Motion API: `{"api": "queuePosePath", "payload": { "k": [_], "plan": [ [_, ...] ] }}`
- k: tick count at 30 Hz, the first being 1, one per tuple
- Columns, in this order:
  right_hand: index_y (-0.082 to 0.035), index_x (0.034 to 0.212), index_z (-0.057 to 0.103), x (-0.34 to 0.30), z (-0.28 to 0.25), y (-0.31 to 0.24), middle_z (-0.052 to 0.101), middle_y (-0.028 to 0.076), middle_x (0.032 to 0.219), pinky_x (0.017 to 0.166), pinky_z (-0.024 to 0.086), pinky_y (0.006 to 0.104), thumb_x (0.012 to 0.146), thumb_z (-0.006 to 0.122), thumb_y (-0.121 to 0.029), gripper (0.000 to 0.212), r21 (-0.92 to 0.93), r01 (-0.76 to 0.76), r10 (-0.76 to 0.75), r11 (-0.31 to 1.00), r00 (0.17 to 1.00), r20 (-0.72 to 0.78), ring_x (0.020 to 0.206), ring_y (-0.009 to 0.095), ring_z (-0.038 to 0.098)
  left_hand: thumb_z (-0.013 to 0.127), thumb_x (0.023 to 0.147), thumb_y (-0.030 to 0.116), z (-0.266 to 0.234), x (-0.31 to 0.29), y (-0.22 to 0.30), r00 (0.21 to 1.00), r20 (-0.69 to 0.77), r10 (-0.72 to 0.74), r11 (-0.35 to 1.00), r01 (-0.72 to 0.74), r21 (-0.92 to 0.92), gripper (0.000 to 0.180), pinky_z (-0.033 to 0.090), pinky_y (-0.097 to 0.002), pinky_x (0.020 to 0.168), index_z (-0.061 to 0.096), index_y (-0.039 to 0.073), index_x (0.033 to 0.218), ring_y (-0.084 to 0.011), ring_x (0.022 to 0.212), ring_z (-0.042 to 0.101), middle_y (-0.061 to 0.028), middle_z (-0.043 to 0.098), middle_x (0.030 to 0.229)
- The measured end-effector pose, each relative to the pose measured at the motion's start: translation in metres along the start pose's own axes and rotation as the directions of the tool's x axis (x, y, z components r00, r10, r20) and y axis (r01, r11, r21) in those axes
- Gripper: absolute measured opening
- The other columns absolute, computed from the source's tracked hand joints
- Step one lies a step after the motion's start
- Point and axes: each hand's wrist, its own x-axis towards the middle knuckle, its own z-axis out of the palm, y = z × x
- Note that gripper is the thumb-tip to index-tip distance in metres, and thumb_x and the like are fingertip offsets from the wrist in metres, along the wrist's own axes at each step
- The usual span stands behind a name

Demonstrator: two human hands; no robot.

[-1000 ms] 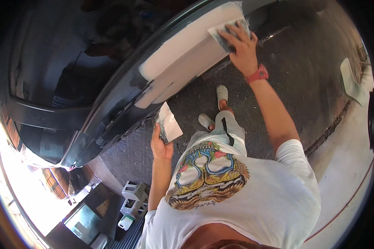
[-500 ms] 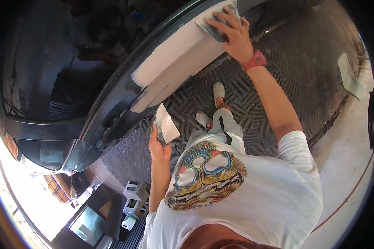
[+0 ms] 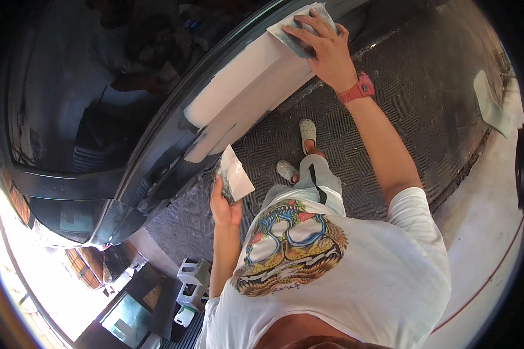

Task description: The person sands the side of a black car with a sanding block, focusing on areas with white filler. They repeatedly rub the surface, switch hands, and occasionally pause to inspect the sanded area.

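My right hand (image 3: 330, 55), with a red watch on its wrist, holds a thin flat plate (image 3: 282, 34), pale with dark grey smears, against the top end of a long pale filler coat (image 3: 233, 84). Its fingers are spread across the plate's back. The coat lies along the side panel of a dark car (image 3: 131, 174). Lower down, near the car but apart from it, my left hand (image 3: 224, 206) grips a second thin plate (image 3: 237, 180), whitish on one part and smeared grey on the other. Whether these plates are spreaders or stiff sheets I cannot tell.
Dark textured matting (image 3: 384, 134) covers the ground under my feet. A pale curved plastic piece (image 3: 490, 104) stands at the right. Grey plastic stands (image 3: 192, 273) and a dark panel with a window (image 3: 125, 317) are at the lower left.
My right hand has shifted slightly to the left with its plate, and more of the plate's pale face shows. My left hand keeps its plate at nearly the same place.
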Motion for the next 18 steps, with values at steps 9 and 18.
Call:
{"api": "queuePosePath", "payload": {
  "k": [9, 18],
  "plan": [
    [-0.039, 0.137, 0.064, -0.049, 0.016, -0.015, 0.057, -0.006, 0.144, 0.111, 0.031, 0.0638, 0.079, 0.070, 0.001, 0.070, 0.066, 0.032, -0.039, 0.997, 0.993, 0.116, 0.148, 0.024, 0.043, 0.058, 0.107, 0.024, 0.007, -0.004, -0.003, 0.998, -0.054, 0.035, 0.997, -0.038, -0.065, 0.040, 0.063, -0.0395, 0.091, 0.058, -0.004, 0.135, -0.0255, 0.112, 0.071, -0.0148, 0.069, 0.128],
    [-0.037, 0.139, 0.063, -0.040, -0.009, 0.020, 0.058, -0.004, 0.145, 0.112, 0.031, 0.0604, 0.077, 0.065, 0.005, 0.075, 0.050, -0.043, 0.042, 0.998, 0.999, 0.021, 0.148, 0.025, 0.044, 0.057, 0.107, 0.024, 0.008, -0.006, 0.001, 0.999, -0.027, 0.020, 0.999, -0.021, -0.044, 0.039, 0.063, -0.0403, 0.091, 0.057, -0.003, 0.136, -0.0254, 0.111, 0.072, -0.0145, 0.069, 0.127]
  ]
}}
